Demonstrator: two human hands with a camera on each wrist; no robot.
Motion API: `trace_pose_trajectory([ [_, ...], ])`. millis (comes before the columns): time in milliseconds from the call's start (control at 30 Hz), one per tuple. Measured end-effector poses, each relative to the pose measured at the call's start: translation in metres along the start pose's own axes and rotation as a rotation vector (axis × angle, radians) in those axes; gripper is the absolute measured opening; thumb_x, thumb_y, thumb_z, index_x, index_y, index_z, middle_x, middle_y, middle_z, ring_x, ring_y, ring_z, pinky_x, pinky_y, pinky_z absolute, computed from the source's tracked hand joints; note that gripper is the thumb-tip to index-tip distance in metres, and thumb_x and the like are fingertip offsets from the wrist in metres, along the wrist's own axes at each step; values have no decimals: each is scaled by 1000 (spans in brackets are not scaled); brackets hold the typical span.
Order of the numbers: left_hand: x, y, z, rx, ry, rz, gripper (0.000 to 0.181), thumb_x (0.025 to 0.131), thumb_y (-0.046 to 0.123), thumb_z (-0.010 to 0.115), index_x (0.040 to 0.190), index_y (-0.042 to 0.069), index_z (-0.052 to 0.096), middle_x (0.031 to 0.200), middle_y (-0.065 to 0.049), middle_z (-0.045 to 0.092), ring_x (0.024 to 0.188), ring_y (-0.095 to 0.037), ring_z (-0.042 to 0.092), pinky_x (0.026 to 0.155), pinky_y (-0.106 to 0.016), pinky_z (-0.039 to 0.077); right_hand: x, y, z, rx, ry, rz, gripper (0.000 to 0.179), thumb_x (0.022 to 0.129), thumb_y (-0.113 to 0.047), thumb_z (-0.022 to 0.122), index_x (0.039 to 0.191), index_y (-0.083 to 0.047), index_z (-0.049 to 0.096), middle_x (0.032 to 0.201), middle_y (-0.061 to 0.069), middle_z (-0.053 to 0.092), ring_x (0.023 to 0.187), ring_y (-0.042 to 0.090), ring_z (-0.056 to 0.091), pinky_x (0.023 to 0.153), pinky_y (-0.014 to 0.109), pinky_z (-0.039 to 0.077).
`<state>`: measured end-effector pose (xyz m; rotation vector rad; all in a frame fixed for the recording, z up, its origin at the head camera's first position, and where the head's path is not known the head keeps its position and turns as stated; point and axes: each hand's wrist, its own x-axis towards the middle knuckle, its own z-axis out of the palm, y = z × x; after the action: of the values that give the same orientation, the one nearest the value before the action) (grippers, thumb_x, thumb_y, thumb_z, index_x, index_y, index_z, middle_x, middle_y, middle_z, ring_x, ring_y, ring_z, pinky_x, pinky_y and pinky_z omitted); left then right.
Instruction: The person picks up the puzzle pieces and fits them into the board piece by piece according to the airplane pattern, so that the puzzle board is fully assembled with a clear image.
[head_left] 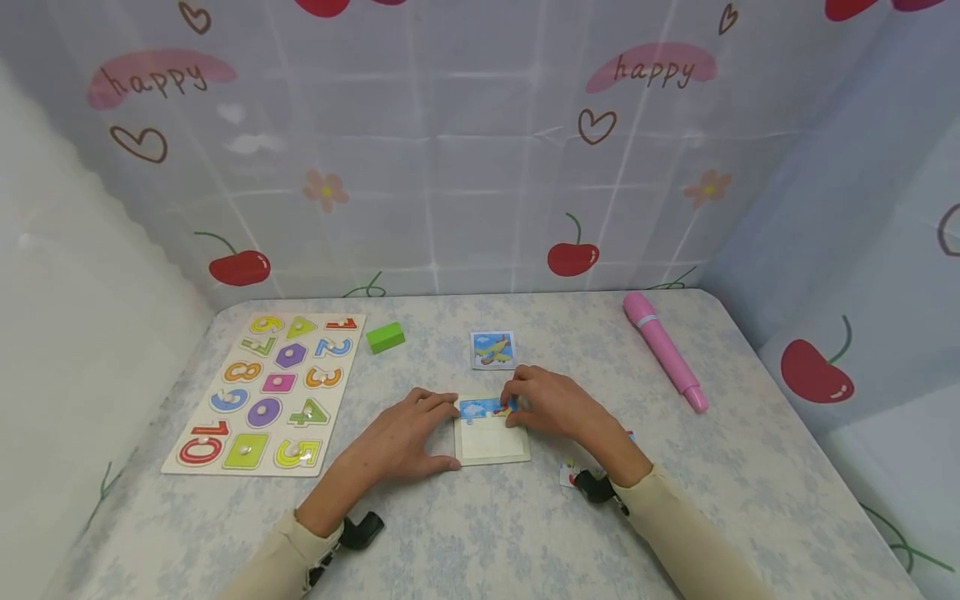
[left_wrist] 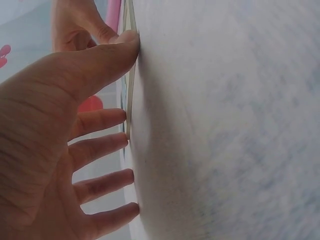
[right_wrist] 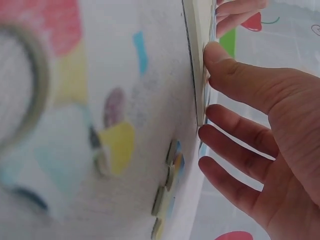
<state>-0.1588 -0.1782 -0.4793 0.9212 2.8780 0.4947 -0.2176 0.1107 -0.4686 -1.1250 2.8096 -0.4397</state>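
A small pale puzzle tray [head_left: 492, 446] lies on the table between both hands, with a strip of blue sky pieces [head_left: 477, 408] along its far side. My left hand [head_left: 411, 433] touches the tray's left side, thumb and fingers spread along it; in the left wrist view the thumb [left_wrist: 112, 57] rests against the tray's edge. At the tray's far right corner, my right hand [head_left: 551, 404] pinches a blue and red puzzle piece [head_left: 504, 411] between thumb and fingertips. Its other fingers [right_wrist: 235, 140] are bent loosely by the edge.
A picture card with a yellow plane [head_left: 492, 350] lies beyond the tray. Loose puzzle pieces [head_left: 567, 474] lie by the right wrist. On the left are a number board [head_left: 281, 400] and a green block [head_left: 386, 337]; a pink microphone-shaped toy [head_left: 667, 350] lies at right.
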Motion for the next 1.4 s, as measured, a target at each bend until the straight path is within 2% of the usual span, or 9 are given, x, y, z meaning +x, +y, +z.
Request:
trace_pose_trajectory([
  [167,0,0,1,0,4,2,70,91,54,85,145,15,65,162,-5,53,141,-29,52,106,-49,53,0,0,-3,6,-21,13,21,93,-30,87,111,-20,81,113,1,68,101,18,64,88,40,58],
  [333,0,-1,1,2,9,6,70,91,54,85,145,15,65,162,-5,53,141,-29,52,106,-50,53,-4,2,-9,19,-46,60,22,95,-26,85,116,-18,81,113,0,69,102,18,64,90,41,58],
  [533,0,-2,2,15,13,10,70,91,55,84,146,16,64,163,-5,52,141,-29,52,106,-51,53,-21,13,-20,8,-63,121,29,98,-22,82,125,-13,78,117,2,69,104,19,64,91,43,58],
  [733,0,-2,2,10,17,17,70,91,54,84,147,16,64,163,-4,52,141,-29,51,105,-52,53,-39,29,-21,2,-63,162,30,96,-24,84,124,-13,79,115,0,70,101,16,64,89,40,58],
  [1133,0,-2,2,9,13,10,70,91,53,85,147,17,64,163,-4,52,141,-29,51,104,-54,53,-64,35,-21,29,-53,172,32,92,-25,88,121,-15,79,113,-4,69,103,16,64,91,42,58],
  [1233,-1,-2,2,10,12,12,69,91,53,85,146,17,64,163,-3,52,141,-28,51,104,-54,53,-68,35,-20,42,-65,199,35,92,-28,88,124,-17,78,116,-5,68,105,15,63,93,42,58],
  [1400,0,-1,3,8,13,15,69,91,52,85,146,17,64,163,-5,52,141,-29,51,103,-54,53,-71,36,-18,35,-65,184,37,92,-27,88,126,-17,78,117,-4,68,107,15,62,93,42,58],
])
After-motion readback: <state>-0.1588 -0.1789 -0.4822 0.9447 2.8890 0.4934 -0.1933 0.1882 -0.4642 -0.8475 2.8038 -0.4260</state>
